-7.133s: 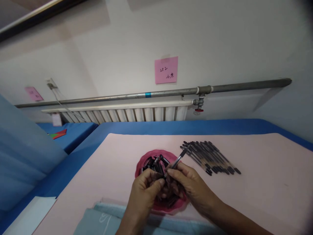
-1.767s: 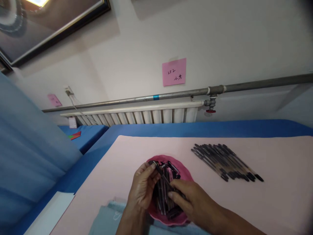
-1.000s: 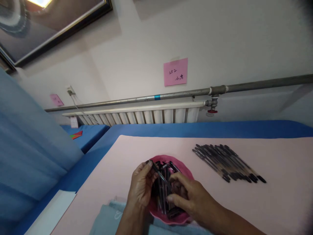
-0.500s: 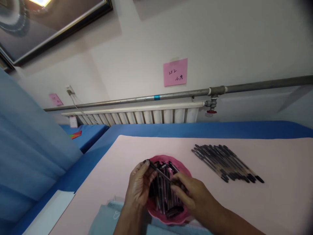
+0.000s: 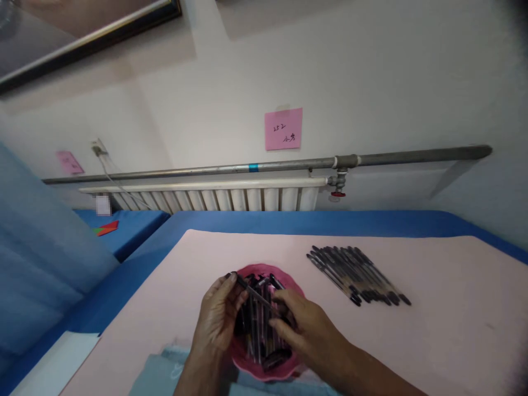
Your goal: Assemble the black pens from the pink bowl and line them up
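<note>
Between my two hands a dark pen is held at a slant above a pink scalloped bowl. My left hand pinches its upper left end with thumb and fingertips. At the lower right end, my right hand closes thumb and fingers round the pen, hiding that tip. Below them the bowl holds several loose pen parts, clear barrels and black caps, lying in a jumble. A row of black-capped pens lies slanted side by side to the right of the bowl.
Pale pink sheeting covers the blue table. Light blue cloth lies at the near edge, below the bowl. White paper rests at the left. Behind the table are a radiator and a pipe with a red valve.
My view has turned slightly to the right, so the whole scene sits further left. Both hands keep their grip on the pen, with almost the same pose over the bowl.
</note>
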`<state>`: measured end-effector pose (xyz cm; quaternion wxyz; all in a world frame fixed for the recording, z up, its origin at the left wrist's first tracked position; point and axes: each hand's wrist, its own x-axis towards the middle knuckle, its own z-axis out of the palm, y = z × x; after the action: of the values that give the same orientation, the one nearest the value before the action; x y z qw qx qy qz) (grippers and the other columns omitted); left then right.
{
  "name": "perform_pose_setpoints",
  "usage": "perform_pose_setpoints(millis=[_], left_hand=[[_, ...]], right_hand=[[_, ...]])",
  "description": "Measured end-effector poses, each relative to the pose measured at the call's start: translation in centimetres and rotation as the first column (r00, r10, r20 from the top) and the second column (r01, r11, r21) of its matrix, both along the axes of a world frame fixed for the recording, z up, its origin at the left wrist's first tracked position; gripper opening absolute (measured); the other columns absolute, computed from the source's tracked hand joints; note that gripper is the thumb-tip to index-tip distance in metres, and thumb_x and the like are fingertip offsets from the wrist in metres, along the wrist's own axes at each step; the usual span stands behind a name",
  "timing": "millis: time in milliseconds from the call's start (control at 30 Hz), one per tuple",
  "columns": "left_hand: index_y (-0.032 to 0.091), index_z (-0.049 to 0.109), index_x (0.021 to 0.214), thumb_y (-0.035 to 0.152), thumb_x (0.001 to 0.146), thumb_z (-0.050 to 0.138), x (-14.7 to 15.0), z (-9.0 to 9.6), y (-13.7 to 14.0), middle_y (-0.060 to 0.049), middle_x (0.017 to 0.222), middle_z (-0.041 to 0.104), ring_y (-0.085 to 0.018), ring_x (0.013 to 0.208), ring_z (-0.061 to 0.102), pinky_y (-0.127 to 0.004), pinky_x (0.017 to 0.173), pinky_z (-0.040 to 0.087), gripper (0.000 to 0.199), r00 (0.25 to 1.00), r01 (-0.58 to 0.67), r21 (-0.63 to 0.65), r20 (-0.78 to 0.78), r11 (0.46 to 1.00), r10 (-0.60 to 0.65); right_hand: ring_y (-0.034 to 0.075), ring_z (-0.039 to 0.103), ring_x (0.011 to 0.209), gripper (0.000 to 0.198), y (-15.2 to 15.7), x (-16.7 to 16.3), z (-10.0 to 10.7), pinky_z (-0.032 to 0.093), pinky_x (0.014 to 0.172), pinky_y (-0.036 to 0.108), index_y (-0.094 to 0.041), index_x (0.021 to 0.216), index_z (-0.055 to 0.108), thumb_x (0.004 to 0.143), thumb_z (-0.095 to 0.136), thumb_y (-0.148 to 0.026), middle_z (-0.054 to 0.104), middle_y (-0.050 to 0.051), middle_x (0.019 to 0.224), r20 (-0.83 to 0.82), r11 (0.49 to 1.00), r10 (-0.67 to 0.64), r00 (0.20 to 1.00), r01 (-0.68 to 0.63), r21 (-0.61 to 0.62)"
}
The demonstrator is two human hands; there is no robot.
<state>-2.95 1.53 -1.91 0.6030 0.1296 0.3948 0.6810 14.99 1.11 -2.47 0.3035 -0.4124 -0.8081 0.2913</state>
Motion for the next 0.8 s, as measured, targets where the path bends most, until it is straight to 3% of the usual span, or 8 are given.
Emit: perform_pose_setpoints(millis=[67,133,267,400,533,600,700,800], left_hand=[[0.013,0.064,0.067,0.016,0.059,0.079,-0.02,0.0,0.05,0.0,0.066,0.067,-0.012,0.066,0.065,-0.024,0.066,0.053,0.017,1.0,0.008,0.006,-0.005,1.0,-0.008],[0.013,0.064,0.068,0.016,0.058,0.08,0.01,0.02,0.06,0.0,0.066,0.067,-0.012,0.065,0.065,-0.024,0.065,0.053,0.019,1.0,0.009,0.013,-0.006,1.0,-0.009],[0.013,0.064,0.071,0.016,0.059,0.08,0.2,0.14,-0.05,0.0,0.067,0.068,-0.011,0.065,0.064,-0.022,0.062,0.051,0.02,1.0,0.006,0.016,-0.013,1.0,-0.006],[0.013,0.064,0.069,0.018,0.059,0.08,0.3,0.25,-0.12,0.0,0.067,0.068,-0.011,0.065,0.064,-0.022,0.063,0.051,0.02,0.999,0.026,0.03,-0.025,0.999,-0.025],[0.013,0.064,0.067,0.019,0.057,0.081,0.31,0.28,-0.13,0.001,0.066,0.068,-0.011,0.065,0.064,-0.022,0.064,0.051,0.021,0.999,0.035,0.024,-0.034,0.999,-0.034],[0.013,0.063,0.065,0.02,0.057,0.081,0.33,0.27,-0.1,0.001,0.065,0.067,-0.011,0.064,0.063,-0.022,0.063,0.051,0.021,0.999,0.038,0.024,-0.037,0.999,-0.037],[0.013,0.062,0.064,0.02,0.056,0.081,0.36,0.21,0.02,0.0,0.065,0.066,-0.011,0.063,0.063,-0.022,0.062,0.051,0.022,0.998,0.042,0.026,-0.045,0.999,-0.041],[0.013,0.062,0.065,0.02,0.056,0.082,0.41,0.09,0.19,0.0,0.064,0.066,-0.011,0.062,0.063,-0.022,0.061,0.051,0.023,0.998,0.042,0.018,-0.048,0.999,-0.041]], right_hand=[[0.018,0.059,0.076,0.011,0.2,0.03,-0.09,0.046,0.068,0.033,-0.021,0.092,0.055,0.085,0.047,-0.023,0.063,0.003,0.083,0.006,1.0,-0.002,1.0,0.003,-0.017],[0.018,0.059,0.073,0.017,0.38,0.04,-0.13,0.045,0.066,0.033,-0.021,0.091,0.056,0.09,0.04,-0.025,0.063,0.003,0.08,-0.007,1.0,0.003,1.0,-0.003,-0.019],[0.019,0.06,0.078,0.017,0.51,0.03,0.05,0.046,0.068,0.033,-0.022,0.1,0.054,0.084,0.05,-0.025,0.064,0.002,0.088,-0.023,1.0,0.005,1.0,-0.004,0.026],[0.017,0.058,0.07,0.011,0.49,0.06,0.4,0.046,0.063,0.031,-0.022,0.085,0.055,0.086,0.044,-0.025,0.063,0.001,0.077,0.006,1.0,-0.022,1.0,0.022,0.007],[0.018,0.06,0.077,0.016,0.53,0.05,0.37,0.047,0.068,0.032,-0.022,0.099,0.056,0.084,0.049,-0.026,0.065,0.002,0.086,-0.009,1.0,-0.003,1.0,0.003,0.002],[0.018,0.06,0.077,0.017,0.52,0.03,0.31,0.047,0.067,0.031,-0.022,0.097,0.055,0.081,0.052,-0.024,0.065,0.002,0.086,0.011,1.0,-0.002,1.0,0.002,0.01],[0.016,0.059,0.069,0.014,0.48,0.01,0.43,0.046,0.063,0.03,-0.022,0.086,0.056,0.087,0.043,-0.026,0.063,0.001,0.076,0.016,1.0,-0.027,1.0,0.027,-0.012],[0.017,0.06,0.072,0.015,0.51,0.01,0.65,0.046,0.065,0.03,-0.022,0.096,0.057,0.086,0.046,-0.027,0.064,0.001,0.08,-0.01,0.999,-0.032,0.999,0.032,-0.035]])
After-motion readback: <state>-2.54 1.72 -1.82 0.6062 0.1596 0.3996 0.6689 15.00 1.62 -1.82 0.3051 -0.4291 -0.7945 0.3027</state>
